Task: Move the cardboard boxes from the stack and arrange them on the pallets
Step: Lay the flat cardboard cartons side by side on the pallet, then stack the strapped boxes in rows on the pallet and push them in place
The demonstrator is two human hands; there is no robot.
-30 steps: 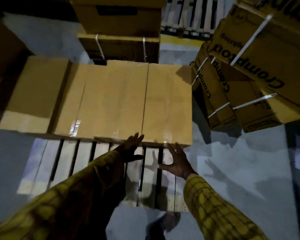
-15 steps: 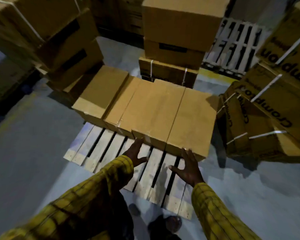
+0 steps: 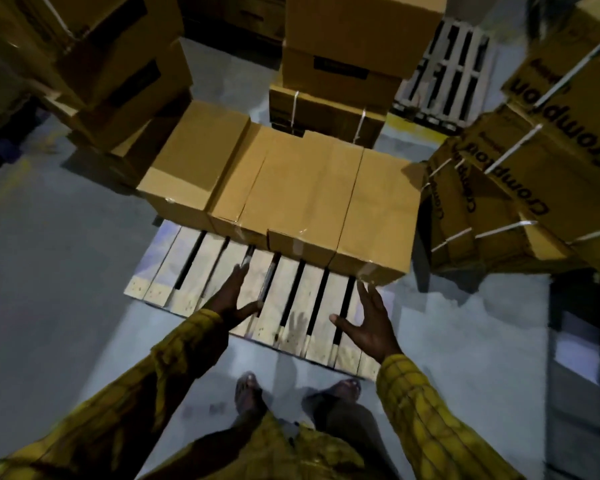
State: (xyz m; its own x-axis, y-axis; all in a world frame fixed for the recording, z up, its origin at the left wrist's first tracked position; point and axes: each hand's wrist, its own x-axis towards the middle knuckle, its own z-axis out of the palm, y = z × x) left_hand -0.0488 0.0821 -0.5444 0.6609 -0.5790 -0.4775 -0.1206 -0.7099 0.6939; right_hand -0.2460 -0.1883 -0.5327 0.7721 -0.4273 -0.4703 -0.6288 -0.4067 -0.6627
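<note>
Several plain cardboard boxes lie side by side across the far half of a wooden pallet (image 3: 222, 271). The rightmost box (image 3: 378, 216) and the one beside it (image 3: 302, 192) sit nearest me; a leftmost box (image 3: 194, 161) sits slightly apart in line. My left hand (image 3: 232, 299) hovers over the bare slats with fingers straight, holding nothing. My right hand (image 3: 371, 323) is spread open just short of the rightmost box's near corner, not touching it.
A strapped, printed stack of boxes (image 3: 520, 188) leans at the right. More stacked boxes (image 3: 340, 71) stand behind the pallet and at the upper left (image 3: 118, 81). A second pallet (image 3: 444, 71) lies at the back right. My feet (image 3: 250, 393) stand on the grey floor.
Both hands have drawn back from the front faces of the boxes toward me. The view has pulled back and up, showing more of the pallet, the floor and my feet.
</note>
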